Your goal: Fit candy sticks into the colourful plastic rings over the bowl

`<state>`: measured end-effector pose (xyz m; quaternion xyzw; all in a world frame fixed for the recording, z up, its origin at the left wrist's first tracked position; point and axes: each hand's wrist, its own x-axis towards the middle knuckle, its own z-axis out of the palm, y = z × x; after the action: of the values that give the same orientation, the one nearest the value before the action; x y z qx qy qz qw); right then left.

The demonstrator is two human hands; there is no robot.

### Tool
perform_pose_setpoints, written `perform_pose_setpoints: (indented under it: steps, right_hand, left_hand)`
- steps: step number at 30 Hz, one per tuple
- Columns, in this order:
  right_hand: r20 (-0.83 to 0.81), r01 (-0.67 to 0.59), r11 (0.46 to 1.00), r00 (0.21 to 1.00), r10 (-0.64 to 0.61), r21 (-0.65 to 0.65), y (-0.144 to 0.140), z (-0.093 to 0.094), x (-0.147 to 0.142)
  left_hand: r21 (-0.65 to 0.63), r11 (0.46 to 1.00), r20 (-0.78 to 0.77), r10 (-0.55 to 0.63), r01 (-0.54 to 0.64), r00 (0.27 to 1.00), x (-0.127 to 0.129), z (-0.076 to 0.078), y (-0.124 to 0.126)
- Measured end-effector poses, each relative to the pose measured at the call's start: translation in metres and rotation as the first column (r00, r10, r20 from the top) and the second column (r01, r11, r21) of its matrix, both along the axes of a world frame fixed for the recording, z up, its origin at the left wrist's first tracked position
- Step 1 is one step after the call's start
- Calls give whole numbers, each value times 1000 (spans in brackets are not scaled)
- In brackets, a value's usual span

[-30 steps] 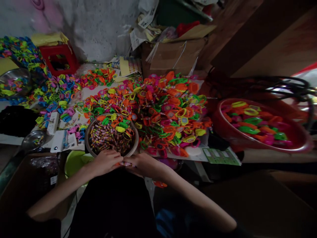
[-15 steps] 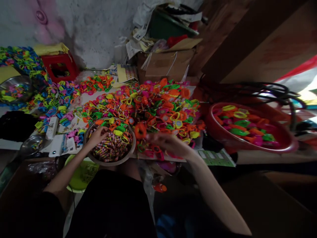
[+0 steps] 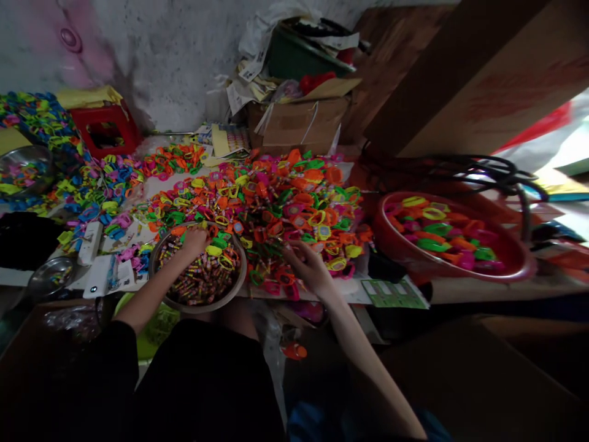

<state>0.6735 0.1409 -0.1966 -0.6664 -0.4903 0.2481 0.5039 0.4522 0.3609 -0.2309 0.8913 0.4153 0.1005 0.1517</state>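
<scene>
A metal bowl (image 3: 159,288) in front of me is full of small striped, wrapped pieces, with several bright plastic toy watches (image 3: 214,250) lying on top. My left hand (image 3: 197,239) is over the far side of this bowl, its fingers closed together; what they hold is hidden. To the right of the bowl, my right hand (image 3: 306,265) is above the front of a large heap of toy watches (image 3: 317,218) in orange, green, pink and yellow. Its fingers are slightly bent and apart, and I make out nothing held in them.
A red basin (image 3: 524,270) of toy watches stands on the right, beside black cables (image 3: 478,166). Cardboard boxes (image 3: 299,126) and a red stool (image 3: 105,129) are at the back. A power strip (image 3: 90,243) and a small metal bowl (image 3: 39,282) lie on the left.
My left hand has shifted slightly right and up over the bowl. An orange toy watch beside my right hand is no longer there, and that hand's fingers look less blurred. The view has turned slightly.
</scene>
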Motion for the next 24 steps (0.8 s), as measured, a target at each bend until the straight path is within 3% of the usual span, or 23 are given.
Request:
perform_pose_setpoints:
  steps: [6,11,15,20,24]
  right_hand:
    - [51,-145,986,987,149,-76,-6,-4,-26]
    - [107,-285,953,949,296,-107,-4,1,-64]
    - [114,-360,932,926,361,-33,4,3,-91]
    - [95,-316,949,945,314,12,10,-3,-105]
    - [137,-265,958,951,278,-105,11,-5,-102]
  left_hand:
    - [-35,999,65,11,-9,998,-24,12,-27]
    - [-68,983,339,-136,169,931,-46,15,-76]
    - [-15,972,354,-215,236,910,-52,20,-103]
    - [-25,968,341,-228,251,912,-60,26,-112]
    - [-95,960,359,-215,264,908,-68,28,-119]
